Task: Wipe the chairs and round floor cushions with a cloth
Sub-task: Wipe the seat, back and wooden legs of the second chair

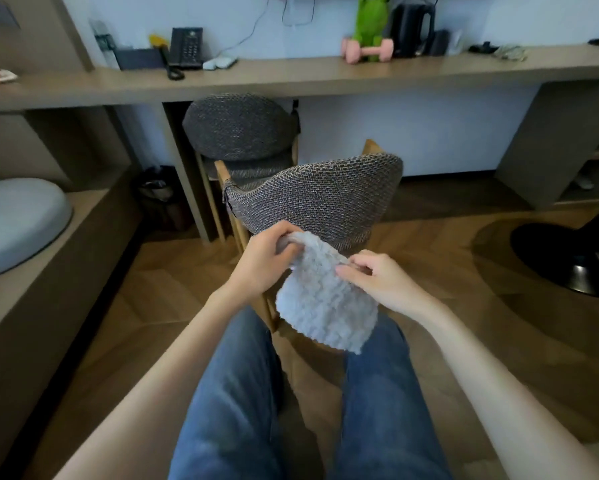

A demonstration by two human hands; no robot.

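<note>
I see the cloth (326, 299) between left hand (263, 261) and right hand (377, 278), before the near chair (319, 199), the second chair (239, 126) behind it under the worktop (291, 81).

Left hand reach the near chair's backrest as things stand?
Probably yes. The left hand grips the cloth right by the near chair backrest, nothing between them. The right hand also pinches the cloth and would have to follow or let go.

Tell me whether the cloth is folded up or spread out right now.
Spread out. The fluffy grey cloth hangs as a loose sheet, its top edge held between the left hand and right hand.
</note>
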